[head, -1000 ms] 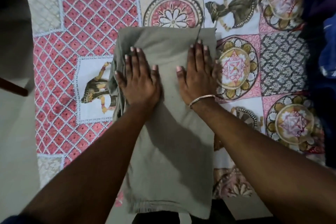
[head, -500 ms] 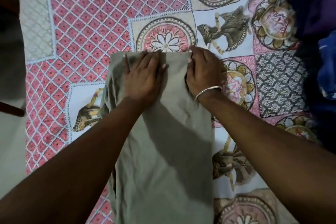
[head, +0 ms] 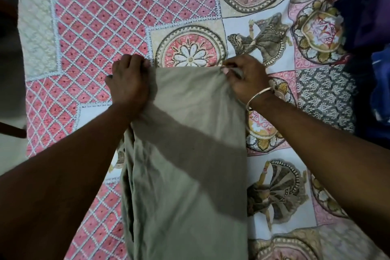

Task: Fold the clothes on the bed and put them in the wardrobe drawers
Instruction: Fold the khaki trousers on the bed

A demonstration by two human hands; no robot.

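**Q:** What changed?

**Me:** Both my hands went from lying flat on the cloth to its far edge, up toward 12 o'clock, and curled onto the corners. View dipped closer too.

**Q:** Hand state now?

**Me:** My left hand (head: 128,82) is fisted over the far-left corner of the olive garment (head: 185,171), fingers tucked under, cloth bunched in it. My right hand (head: 245,79) pinches the far-right corner, a bit of fabric showing between thumb and fingers (head: 226,70). Bangle (head: 258,96) on that wrist.

**Q:** Where's the garment?

**Me:** On the patterned bedspread (head: 105,27), flat, already folded into a long strip. Near end runs out of view at 6 o'clock, can't see it.

**Q:** What does the next move turn on?

**Me:** Long axis runs 12 to 6, straight toward me. Both hands sit on the 12 o'clock end, level with each other, neither nearer. My guess: pull that edge back toward 6 to halve the strip, keeping corners even or the fold skews.

**Q:** Anything else?

**Me:** Dark clothes (head: 367,6) heaped at 2 o'clock, still unfolded. Wardrobe not in view.
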